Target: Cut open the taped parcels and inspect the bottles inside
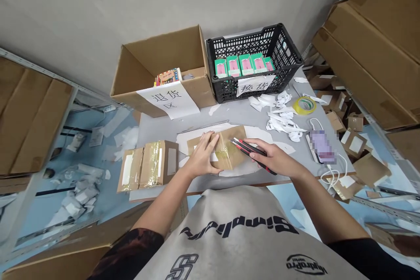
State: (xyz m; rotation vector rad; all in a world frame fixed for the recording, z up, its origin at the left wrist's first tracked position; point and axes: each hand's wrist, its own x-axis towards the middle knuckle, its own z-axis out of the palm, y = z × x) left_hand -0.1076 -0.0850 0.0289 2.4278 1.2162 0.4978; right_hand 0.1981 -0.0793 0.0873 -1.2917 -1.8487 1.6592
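Note:
A small brown cardboard parcel (229,146) sealed with shiny tape lies in the middle of the grey table (210,118). My left hand (201,157) rests on its left end, fingers curled over the top and holding it down. My right hand (274,157) grips a red and black utility knife (246,148), whose tip lies on the parcel's right part.
Two taped brown parcels (147,170) lie at the left front. An open cardboard box (164,74) with a paper label and a black crate (252,61) of green boxes stand at the back. Torn white paper (282,118), a tape roll (304,105) and a phone (321,146) with a cable lie to the right.

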